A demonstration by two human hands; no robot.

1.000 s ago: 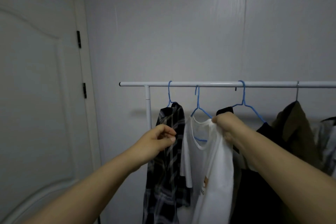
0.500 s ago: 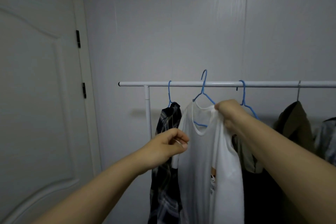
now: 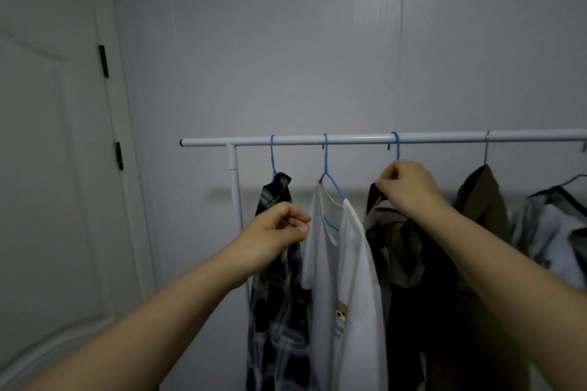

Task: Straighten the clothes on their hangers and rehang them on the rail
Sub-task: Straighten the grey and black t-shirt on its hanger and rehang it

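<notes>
Two hands: left (image 3: 279,232) curled empty, right (image 3: 403,187) pinching dark garment (image 3: 409,263), rail (image 3: 349,139) horizontal.

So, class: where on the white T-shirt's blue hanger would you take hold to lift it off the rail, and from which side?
Probably the blue hanger neck, just under the hook and above the white T-shirt collar, coming from the front. That stretch is bare and upright below the rail.

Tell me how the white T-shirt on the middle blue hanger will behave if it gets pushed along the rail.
The white T-shirt hangs in soft folds, so it is likely floppy and light. It sits lopsided on its blue hanger, so a shove may slip it off. The thin hook would probably slide easily on the smooth rail and swing.
</notes>
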